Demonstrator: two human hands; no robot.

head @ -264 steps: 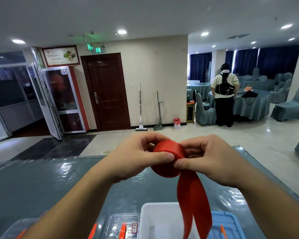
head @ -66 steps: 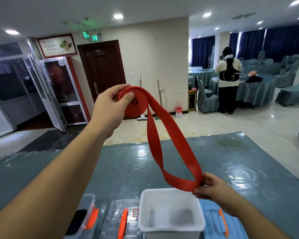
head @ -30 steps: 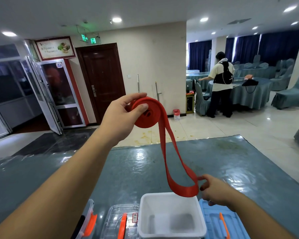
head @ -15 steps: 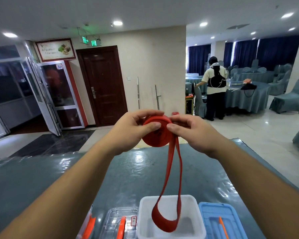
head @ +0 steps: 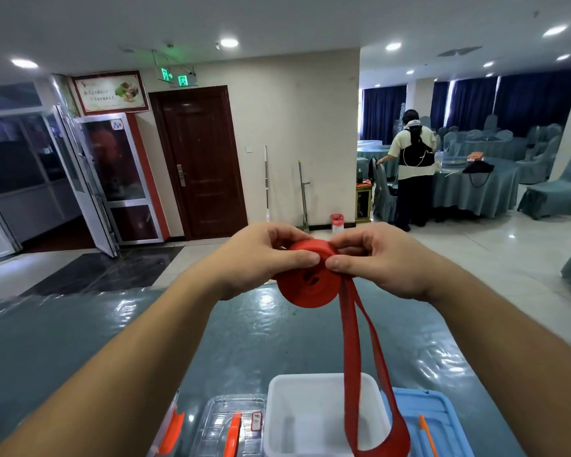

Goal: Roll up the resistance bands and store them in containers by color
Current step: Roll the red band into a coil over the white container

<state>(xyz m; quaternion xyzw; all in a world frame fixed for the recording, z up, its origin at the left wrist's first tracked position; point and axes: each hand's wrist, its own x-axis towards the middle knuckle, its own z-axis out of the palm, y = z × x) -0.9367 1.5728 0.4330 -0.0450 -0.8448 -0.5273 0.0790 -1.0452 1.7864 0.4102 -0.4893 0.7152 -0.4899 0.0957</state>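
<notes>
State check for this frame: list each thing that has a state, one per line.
red band: partly rolled, loose loop hanging over the box
left hand: pinching the roll
right hand: pinching the roll
white box: open, looks empty
blue lid: lying flat
brown door: closed

Bright recessed ceiling lights (head: 229,42), glare on glossy tablecloth (head: 80,338), wide-angle edge distortion.

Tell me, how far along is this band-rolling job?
Partly done: most of the red band is already wound into a tight roll, held up between the left hand and right hand. In hand: a loose loop hangs down over the white tub and needs winding on. Left: putting the roll away; the tub looks empty, and no other bands are in view.
</notes>
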